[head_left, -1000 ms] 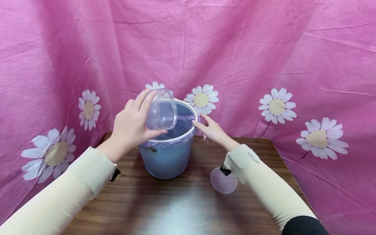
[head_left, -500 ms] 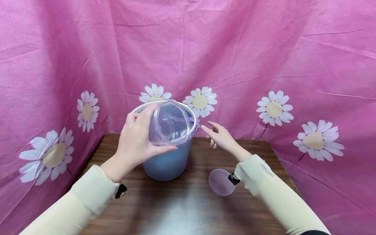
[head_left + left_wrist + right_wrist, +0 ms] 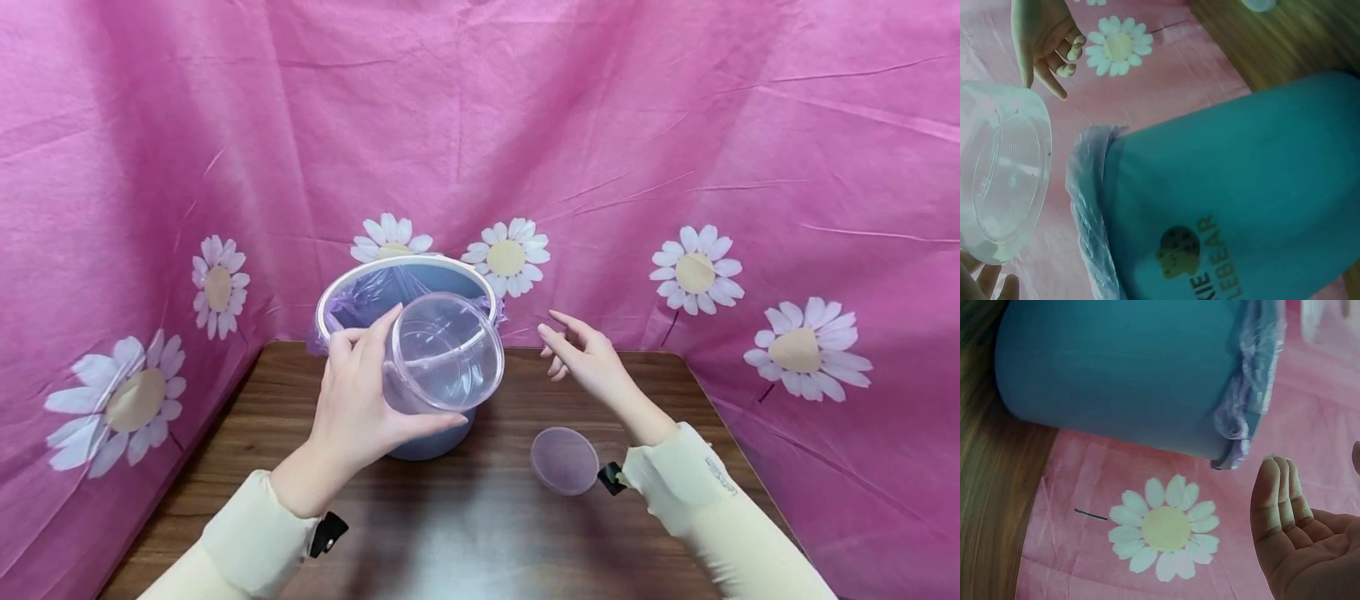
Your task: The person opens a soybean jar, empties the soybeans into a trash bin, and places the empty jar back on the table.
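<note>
My left hand (image 3: 356, 400) grips a clear round plastic tub (image 3: 448, 354) by its side, thumb below and fingers over the top. Tilted, its open mouth faces me and nothing shows inside. Behind it stands a blue trash bin (image 3: 431, 446) with a white rim and a purple bag (image 3: 360, 296) folded over the edge. In the left wrist view, the tub (image 3: 1010, 169) hangs beyond the bin's bagged rim. To the right of the bin, my right hand (image 3: 588, 354) hovers with relaxed fingers, holding nothing. A round translucent lid (image 3: 564, 461) lies flat on the table below it.
The wooden table (image 3: 450, 533) reaches back to a pink curtain (image 3: 600, 125) printed with white daisies, which encloses the back and both sides. The bin stands near the table's back edge.
My left hand has brought the tub from over the bin's mouth toward me and turned its opening to face me. My right hand has left the bin's rim and moved right.
</note>
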Demonstrator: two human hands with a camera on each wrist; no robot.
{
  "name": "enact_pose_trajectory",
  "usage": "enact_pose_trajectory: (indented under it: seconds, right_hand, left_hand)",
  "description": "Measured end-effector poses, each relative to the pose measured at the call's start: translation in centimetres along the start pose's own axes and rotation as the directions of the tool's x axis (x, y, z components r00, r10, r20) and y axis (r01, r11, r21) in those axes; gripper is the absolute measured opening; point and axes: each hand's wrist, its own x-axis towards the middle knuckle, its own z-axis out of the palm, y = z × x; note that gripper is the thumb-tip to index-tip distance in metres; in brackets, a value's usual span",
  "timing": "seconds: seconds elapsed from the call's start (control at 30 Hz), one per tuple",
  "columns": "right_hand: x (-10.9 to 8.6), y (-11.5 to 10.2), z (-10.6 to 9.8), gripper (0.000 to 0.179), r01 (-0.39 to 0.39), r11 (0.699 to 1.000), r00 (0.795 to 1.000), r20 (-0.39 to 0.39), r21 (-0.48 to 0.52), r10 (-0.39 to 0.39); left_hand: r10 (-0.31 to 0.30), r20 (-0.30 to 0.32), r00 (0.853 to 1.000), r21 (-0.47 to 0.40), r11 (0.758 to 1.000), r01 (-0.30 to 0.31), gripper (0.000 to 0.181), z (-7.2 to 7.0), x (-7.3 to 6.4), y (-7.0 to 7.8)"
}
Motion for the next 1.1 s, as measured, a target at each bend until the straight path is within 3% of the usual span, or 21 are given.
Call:
enact_pose_trajectory:
  seconds: [0.2,0.63,0.83,0.97,1.1]
  right_hand:
    - [-2.5,0.1,-0.1,0.052,0.021,0.990,0.999,-0.034,0.139,-0.016]
    - [-6.9,2.0,1.3,0.043,0.066,0.969,0.994,-0.099,0.237,-0.044]
    - [-7.6,3.9,1.9,0.044,0.003,0.973,0.989,-0.147,0.233,0.032]
    - [-8.3,4.9,2.2,0.043,-0.023,0.973,0.979,-0.190,0.228,0.068]
    - [-9.0,5.7,2.5,0.042,-0.007,0.975,0.966,-0.251,0.224,0.065]
  left_hand:
    - [-0.065,0.012,0.998,-0.040,0.997,0.065,0.131,0.4,-1.6,0.0]
    - [-0.119,0.010,0.993,-0.125,0.985,0.120,0.126,2.3,-6.8,-0.6]
    - [-0.138,-0.012,0.990,-0.137,0.981,0.135,0.123,3.3,-9.2,-1.2]
    - [-0.213,0.032,0.977,-0.121,0.969,0.215,0.122,4.1,-11.1,-1.2]
    - [-0.316,0.099,0.944,-0.094,0.941,0.325,0.120,4.9,-13.0,-1.2]
